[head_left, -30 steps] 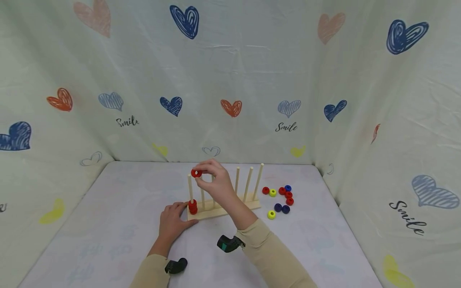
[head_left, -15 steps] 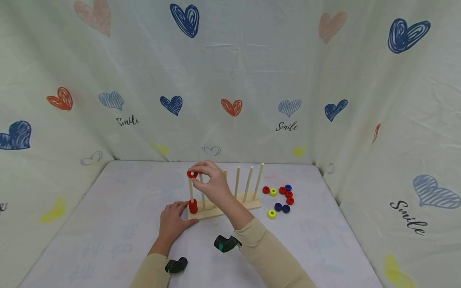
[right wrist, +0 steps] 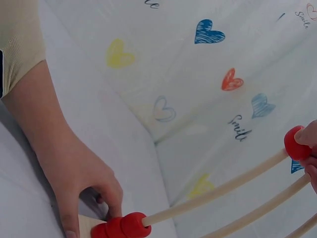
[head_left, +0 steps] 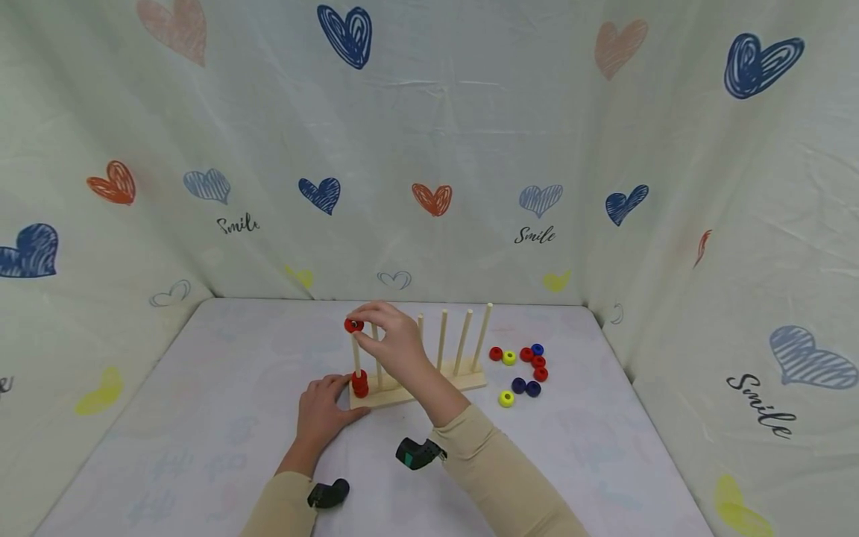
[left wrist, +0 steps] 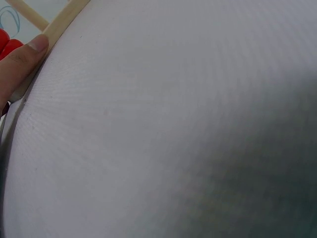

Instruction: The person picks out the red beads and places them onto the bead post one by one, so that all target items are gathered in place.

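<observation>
My right hand pinches a red bead between thumb and fingers, right at the tip of the leftmost peg of a wooden peg stand. In the right wrist view the peg's upper end meets this bead. Lower on the same peg sits a short stack of red beads. My left hand holds the stand's left end, its thumb along the front edge and its fingers at the back. The left wrist view catches only that thumb on the base. My right hand partly covers the middle pegs.
Right of the stand, loose beads lie on the white-covered table: several red ones, yellow ones and blue ones. The bare pegs stand upright on the right. A heart-printed cloth hangs behind.
My right hand has moved a little left with the red bead, from beside the leftmost peg to over its tip, and the bead has tilted flatter. My left hand stays put.
</observation>
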`<state>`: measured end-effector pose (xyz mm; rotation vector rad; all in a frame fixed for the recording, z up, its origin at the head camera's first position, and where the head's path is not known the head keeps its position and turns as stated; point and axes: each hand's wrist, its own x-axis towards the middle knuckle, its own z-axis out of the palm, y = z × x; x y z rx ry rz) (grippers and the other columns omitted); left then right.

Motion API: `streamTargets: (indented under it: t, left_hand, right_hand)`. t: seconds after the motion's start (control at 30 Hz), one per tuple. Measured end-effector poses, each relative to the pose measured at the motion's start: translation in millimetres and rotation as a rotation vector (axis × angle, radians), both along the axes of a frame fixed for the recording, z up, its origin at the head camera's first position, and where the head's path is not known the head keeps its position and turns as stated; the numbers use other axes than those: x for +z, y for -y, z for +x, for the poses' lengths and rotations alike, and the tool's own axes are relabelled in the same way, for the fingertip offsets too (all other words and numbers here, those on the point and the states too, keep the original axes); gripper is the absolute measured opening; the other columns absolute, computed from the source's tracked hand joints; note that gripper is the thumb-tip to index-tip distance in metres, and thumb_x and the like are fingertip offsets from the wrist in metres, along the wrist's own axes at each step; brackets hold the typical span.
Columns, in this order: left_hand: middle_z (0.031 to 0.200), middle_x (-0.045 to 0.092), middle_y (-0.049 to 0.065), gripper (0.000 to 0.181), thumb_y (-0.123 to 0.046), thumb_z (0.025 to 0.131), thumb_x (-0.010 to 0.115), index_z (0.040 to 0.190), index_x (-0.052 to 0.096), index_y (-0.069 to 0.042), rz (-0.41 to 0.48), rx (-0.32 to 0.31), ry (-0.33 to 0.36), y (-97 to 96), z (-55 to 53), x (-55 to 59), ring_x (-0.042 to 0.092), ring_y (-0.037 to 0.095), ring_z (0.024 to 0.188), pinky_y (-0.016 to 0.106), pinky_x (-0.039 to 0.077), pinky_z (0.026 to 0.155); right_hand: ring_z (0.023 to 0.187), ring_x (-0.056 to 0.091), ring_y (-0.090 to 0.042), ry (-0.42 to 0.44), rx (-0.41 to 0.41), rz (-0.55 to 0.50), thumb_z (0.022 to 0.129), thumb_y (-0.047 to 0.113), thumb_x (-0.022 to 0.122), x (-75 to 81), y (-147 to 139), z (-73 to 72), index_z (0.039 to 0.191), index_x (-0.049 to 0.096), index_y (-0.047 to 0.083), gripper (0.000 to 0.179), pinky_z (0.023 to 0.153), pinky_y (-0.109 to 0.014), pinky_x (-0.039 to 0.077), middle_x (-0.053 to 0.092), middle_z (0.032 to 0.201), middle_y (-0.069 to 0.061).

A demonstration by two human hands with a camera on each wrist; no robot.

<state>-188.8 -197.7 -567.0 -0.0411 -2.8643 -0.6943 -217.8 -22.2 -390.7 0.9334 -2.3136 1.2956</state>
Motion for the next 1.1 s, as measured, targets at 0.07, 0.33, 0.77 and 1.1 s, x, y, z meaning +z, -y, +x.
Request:
streamTargets:
  t: [0.07,0.33,0.77,1.1]
  left_hand:
    - [0.125,0.058,0.017,0.079,-0.05,0.07,0.083,0.132,0.06,-0.007,-0.002,-0.002,0.0,0.3,-0.2,-0.3,0.047,0.037,0.112,0.056,0.04,0.092]
    - [0.125,0.058,0.016,0.079,-0.052,0.069,0.083,0.132,0.06,-0.008,0.001,-0.007,0.0,0.1,-0.3,-0.7,0.047,0.037,0.112,0.056,0.04,0.092]
    - [0.124,0.059,0.015,0.078,-0.051,0.07,0.083,0.131,0.061,-0.009,-0.008,-0.003,0.001,0.1,-0.2,-1.3,0.047,0.037,0.111,0.056,0.04,0.092]
    - [0.123,0.06,0.016,0.078,-0.051,0.07,0.083,0.13,0.062,-0.007,0.001,0.0,-0.02,0.3,-0.6,-3.2,0.048,0.036,0.109,0.056,0.04,0.091]
  right_hand:
    - [0.109,0.061,-0.013,0.0,-0.004,0.008,0.085,0.006,0.075,0.7,0.1,0.6,0.109,0.074,0.009,0.024,0.088,-0.023,0.049,0.067,0.113,0.001]
    - [0.108,0.062,-0.013,0.028,-0.018,0.023,0.087,0.008,0.074,4.6,-0.5,1.6,0.114,0.073,0.008,0.027,0.088,-0.022,0.049,0.068,0.115,0.0]
    - [0.1,0.064,-0.014,0.1,-0.04,0.059,0.089,0.012,0.072,7.7,0.0,1.3,0.116,0.071,0.012,0.027,0.084,-0.023,0.051,0.068,0.117,0.001]
    - [0.104,0.062,-0.013,0.118,-0.033,0.102,0.091,0.016,0.069,9.2,-2.0,1.6,0.117,0.07,0.012,0.026,0.087,-0.026,0.05,0.065,0.122,0.001]
